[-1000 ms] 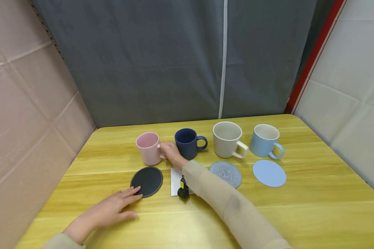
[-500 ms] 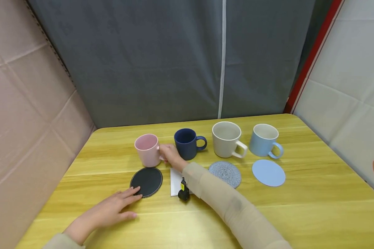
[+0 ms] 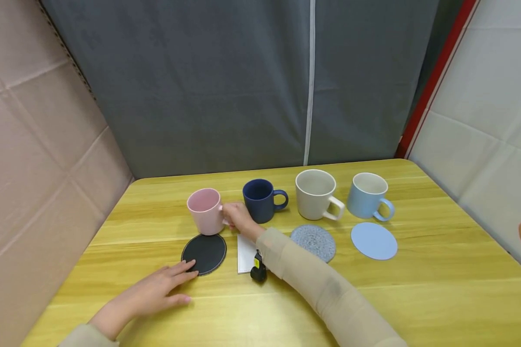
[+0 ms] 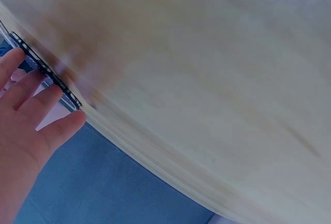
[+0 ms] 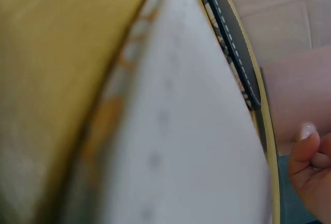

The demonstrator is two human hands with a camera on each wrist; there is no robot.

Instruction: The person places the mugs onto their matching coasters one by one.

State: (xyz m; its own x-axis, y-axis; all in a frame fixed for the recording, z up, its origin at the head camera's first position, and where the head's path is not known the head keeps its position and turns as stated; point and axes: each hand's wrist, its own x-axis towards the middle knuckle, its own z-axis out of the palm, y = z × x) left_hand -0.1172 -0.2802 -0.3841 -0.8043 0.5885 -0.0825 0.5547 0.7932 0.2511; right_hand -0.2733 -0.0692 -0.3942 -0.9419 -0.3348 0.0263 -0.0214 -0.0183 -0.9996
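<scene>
left hand (image 3: 149, 294) flat, right hand (image 3: 239, 216) curled

Bright even light, soft faint shadows, head view sharp, both wrist views close and blurred

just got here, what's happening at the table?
A person's right hand grips the pink mug by its handle side, just behind the black coaster. The left hand lies flat on the table, fingertips touching the coaster's near edge. The navy mug, beige mug and blue mug stand in a row; a grey coaster and blue coaster lie before the last two.
</scene>
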